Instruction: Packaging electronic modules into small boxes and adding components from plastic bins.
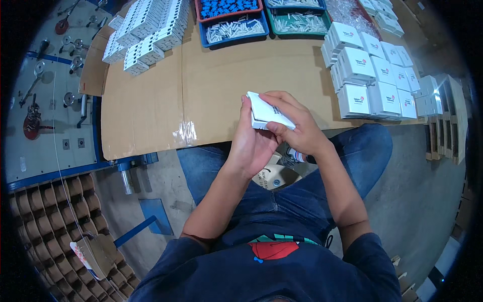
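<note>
A small white box (265, 111) with dark print on its top is held between my two hands, above the near edge of the cardboard-covered table. My left hand (250, 143) cups it from the left and below, the thumb along its left end. From the right, my right hand (300, 124) grips it, fingers over the far side and thumb on the near side. A gap shows along the near left edge of the lid. What is inside stays hidden.
White boxes (356, 65) stand stacked at the table's right; white perforated blocks (146, 30) are piled at far left. Trays of small white pieces, a blue one (234, 31) and a green one (300, 22), and a red tray of blue pieces (229, 7) line the back.
</note>
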The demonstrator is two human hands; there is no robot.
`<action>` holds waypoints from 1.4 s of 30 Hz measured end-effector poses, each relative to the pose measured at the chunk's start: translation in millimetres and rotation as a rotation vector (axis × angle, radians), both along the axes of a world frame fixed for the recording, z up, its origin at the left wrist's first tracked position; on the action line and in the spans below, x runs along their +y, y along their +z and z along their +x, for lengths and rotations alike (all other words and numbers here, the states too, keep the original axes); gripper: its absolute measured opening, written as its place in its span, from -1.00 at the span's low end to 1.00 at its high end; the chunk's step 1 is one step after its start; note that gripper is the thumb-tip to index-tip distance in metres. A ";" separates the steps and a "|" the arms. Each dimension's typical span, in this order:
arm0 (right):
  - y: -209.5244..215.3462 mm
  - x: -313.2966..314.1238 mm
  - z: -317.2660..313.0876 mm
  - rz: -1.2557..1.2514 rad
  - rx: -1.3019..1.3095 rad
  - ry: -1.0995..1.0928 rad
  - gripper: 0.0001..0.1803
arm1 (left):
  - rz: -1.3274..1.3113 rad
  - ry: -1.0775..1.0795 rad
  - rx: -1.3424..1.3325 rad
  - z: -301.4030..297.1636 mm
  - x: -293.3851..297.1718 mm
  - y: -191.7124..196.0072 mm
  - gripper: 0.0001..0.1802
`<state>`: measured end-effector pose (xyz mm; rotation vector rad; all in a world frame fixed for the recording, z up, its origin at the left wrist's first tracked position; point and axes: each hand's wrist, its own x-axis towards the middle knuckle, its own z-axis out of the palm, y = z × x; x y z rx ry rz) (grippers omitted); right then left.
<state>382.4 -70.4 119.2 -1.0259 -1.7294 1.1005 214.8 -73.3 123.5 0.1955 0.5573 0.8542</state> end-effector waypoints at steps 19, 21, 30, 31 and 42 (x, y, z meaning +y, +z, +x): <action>-11.0 0.4 -5.7 0.130 0.026 -0.081 -0.53 | -0.035 0.063 0.059 7.4 -3.2 12.5 -0.37; -12.2 0.9 -5.6 0.134 0.029 -0.079 -0.53 | -0.033 0.062 0.056 7.2 -3.1 10.1 -0.37; -11.4 1.8 -4.4 0.052 0.100 -0.044 -0.44 | 0.033 0.061 0.104 9.1 -3.8 9.9 -0.24; -13.1 2.6 -3.5 0.071 0.097 -0.029 -0.40 | 0.063 0.053 0.140 8.4 -4.7 9.8 -0.21; -9.9 -0.8 2.2 -0.256 0.396 0.025 -0.17 | 0.818 0.283 0.690 8.1 -8.4 -35.7 0.25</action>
